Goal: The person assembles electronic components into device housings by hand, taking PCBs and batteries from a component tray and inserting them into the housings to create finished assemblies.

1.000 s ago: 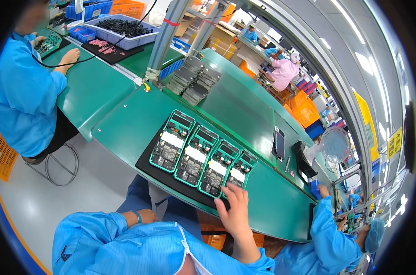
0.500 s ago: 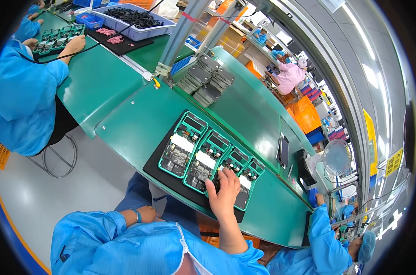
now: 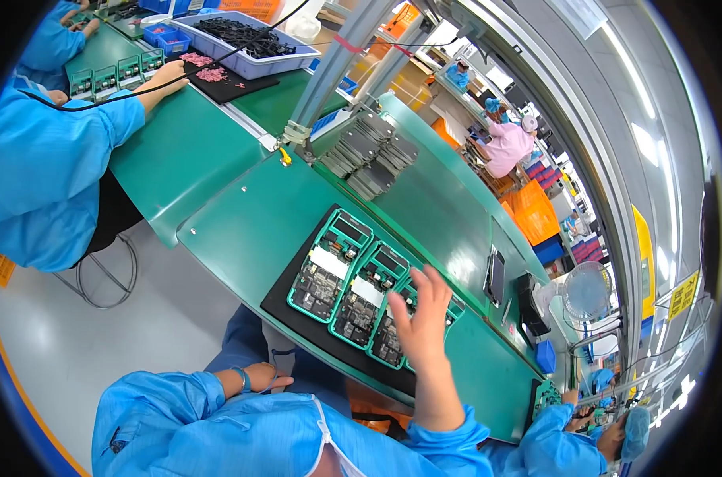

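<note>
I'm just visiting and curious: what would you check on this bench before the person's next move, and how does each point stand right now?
1. Right hand empty: ok; its fingers are spread and nothing shows in them.
2. Left hand clear of the units: ok; it is low, near the lap.
3. Leftmost green-framed unit lying on the black mat: ok.
4. Third unit from the left fully visible: not ok; the right hand hides part of it.
5. Right hand free of contact with the units: cannot tell from this view.
6. Co-worker's hand away from the mat: ok.
</note>
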`<state>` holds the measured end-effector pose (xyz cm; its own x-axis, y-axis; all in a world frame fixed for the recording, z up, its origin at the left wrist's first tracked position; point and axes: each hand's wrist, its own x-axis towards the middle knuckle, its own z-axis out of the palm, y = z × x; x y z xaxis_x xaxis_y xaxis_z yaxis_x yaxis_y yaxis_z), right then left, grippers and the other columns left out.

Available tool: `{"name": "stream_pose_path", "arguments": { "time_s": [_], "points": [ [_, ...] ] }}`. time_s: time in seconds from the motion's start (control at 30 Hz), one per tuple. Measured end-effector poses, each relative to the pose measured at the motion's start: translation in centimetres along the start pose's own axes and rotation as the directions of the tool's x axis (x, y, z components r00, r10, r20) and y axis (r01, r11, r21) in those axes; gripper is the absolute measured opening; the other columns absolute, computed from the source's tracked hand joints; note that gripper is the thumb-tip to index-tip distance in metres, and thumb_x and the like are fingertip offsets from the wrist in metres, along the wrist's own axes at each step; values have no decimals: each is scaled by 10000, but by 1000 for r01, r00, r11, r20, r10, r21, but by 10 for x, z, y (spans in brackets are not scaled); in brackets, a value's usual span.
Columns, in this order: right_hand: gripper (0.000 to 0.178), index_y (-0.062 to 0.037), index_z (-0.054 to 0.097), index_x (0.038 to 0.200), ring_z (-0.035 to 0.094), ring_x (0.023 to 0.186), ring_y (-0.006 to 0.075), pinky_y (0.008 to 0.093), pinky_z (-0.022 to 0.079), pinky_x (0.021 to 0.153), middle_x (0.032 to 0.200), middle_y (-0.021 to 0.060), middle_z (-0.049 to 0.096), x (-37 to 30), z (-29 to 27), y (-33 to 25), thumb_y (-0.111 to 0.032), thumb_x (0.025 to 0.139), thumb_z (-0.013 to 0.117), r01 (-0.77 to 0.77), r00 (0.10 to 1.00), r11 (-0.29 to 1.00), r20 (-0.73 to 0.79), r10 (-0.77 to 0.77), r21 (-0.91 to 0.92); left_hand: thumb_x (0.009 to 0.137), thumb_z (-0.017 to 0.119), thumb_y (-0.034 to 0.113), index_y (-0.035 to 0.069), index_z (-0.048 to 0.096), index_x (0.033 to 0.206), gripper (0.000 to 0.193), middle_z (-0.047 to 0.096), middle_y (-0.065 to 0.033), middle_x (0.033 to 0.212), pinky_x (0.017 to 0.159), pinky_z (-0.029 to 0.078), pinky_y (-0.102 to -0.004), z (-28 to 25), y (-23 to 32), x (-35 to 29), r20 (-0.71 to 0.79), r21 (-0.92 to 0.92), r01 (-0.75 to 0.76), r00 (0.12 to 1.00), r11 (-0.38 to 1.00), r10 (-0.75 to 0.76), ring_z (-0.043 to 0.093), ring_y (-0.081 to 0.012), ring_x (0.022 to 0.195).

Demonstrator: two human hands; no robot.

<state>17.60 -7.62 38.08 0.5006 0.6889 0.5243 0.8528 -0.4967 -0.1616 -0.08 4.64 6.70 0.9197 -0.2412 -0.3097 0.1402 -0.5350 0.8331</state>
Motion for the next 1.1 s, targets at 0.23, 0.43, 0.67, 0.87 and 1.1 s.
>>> {"name": "stream_pose_path", "arguments": {
  "time_s": [0.23, 0.43, 0.67, 0.87, 1.1],
  "points": [
    [436, -22, 495, 1132, 441, 1061, 344, 396, 394, 910, 1173, 169, 468, 127, 46, 39, -164, 754, 660, 133, 991, 991, 28, -133, -8, 894, 264, 580, 52, 587, 1111, 656, 610, -222, 1016, 859, 420, -424, -5, -17, 6, -69, -131, 49, 996, 990, -59, 554, -385, 981],
    [401, -23, 522, 1090, 459, 1033, 335, 395, 406, 892, 1114, 160, 500, 192, 85, 54, -178, 749, 665, 90, 990, 996, 111, -89, -4, 899, 272, 570, 21, 583, 1092, 660, 610, -230, 1002, 853, 424, -419, -19, -26, 11, -44, -244, 33, 998, 969, -45, 558, -388, 971],
    [478, -9, 535, 1056, 468, 1028, 332, 397, 411, 891, 1057, 162, 531, 238, 110, 44, -295, 710, 700, 78, 981, 993, 183, -61, -86, 911, 287, 530, 29, 586, 1072, 605, 600, -231, 1021, 829, 430, -434, -22, -47, 25, -100, -261, -50, 995, 964, 24, 561, -399, 930],
    [546, -9, 531, 1065, 461, 1036, 337, 406, 426, 871, 1086, 162, 508, 237, 132, 53, -350, 681, 716, 57, 967, 958, 252, 17, -283, 925, 295, 478, 35, 583, 1045, 542, 599, -250, 965, 788, 435, -449, -21, -65, 34, -147, -266, -88, 988, 960, 49, 562, -410, 882],
    [542, -6, 510, 1073, 456, 1043, 337, 410, 436, 855, 1111, 170, 484, 238, 135, 45, -313, 680, 721, 110, 959, 923, 284, -1, -370, 928, 287, 470, 43, 574, 1056, 530, 604, -248, 933, 780, 435, -452, -7, -75, 46, -186, -226, -126, 979, 966, 84, 566, -407, 862]
  ]
}}
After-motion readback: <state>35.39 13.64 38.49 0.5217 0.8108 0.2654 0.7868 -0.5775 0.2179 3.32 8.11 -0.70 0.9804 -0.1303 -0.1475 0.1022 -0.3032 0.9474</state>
